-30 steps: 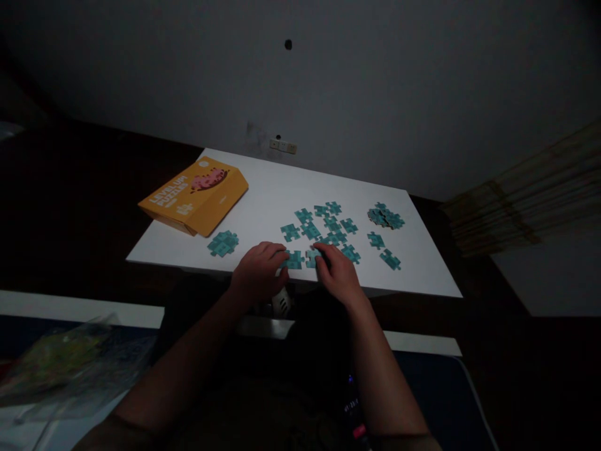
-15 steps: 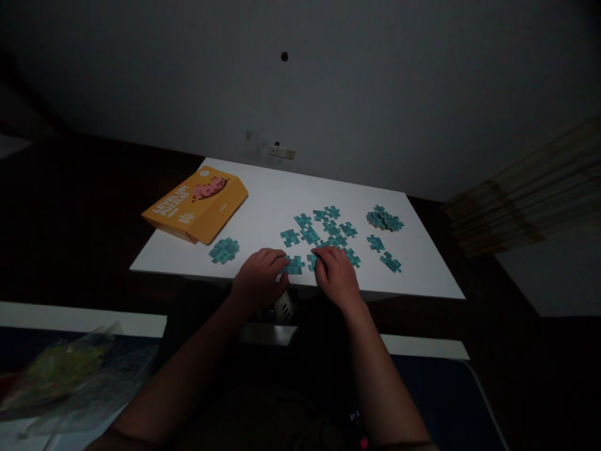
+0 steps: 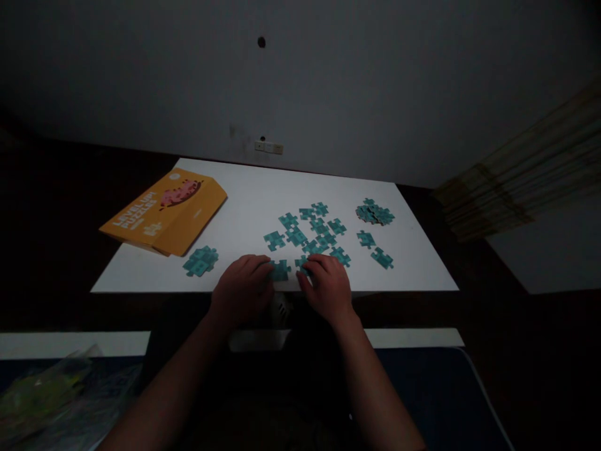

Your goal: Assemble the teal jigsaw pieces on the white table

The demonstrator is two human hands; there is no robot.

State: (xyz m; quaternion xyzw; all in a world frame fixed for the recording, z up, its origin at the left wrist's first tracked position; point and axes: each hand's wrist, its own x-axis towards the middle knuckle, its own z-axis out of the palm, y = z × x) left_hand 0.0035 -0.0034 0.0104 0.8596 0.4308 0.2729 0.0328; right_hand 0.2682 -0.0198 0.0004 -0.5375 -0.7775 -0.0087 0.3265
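At the front edge of the white table point(image 3: 253, 188), my left hand point(image 3: 241, 285) is closed with its fingers on a teal jigsaw puzzle piece point(image 3: 282, 270). My right hand point(image 3: 328, 285) is closed on another teal jigsaw piece point(image 3: 300, 264), mostly covered by its fingers. A small gap separates these two pieces. Just beyond my hands lies a loose group of several teal pieces point(image 3: 297, 236). A stack of pieces point(image 3: 201, 260) sits left of my left hand. Two single pieces point(image 3: 366, 238) lie to the right of the group.
An orange puzzle box point(image 3: 173, 210) lies at the table's left end. A larger pile of pieces point(image 3: 375, 214) is toward the right end. Behind the table stands a wall with a socket strip point(image 3: 268, 147). A clear plastic bag point(image 3: 51, 394) lies at lower left.
The view has shifted, so the table and its contents appear farther left. Both hands remain at the two front pieces, and the right fingers have moved slightly on their piece.
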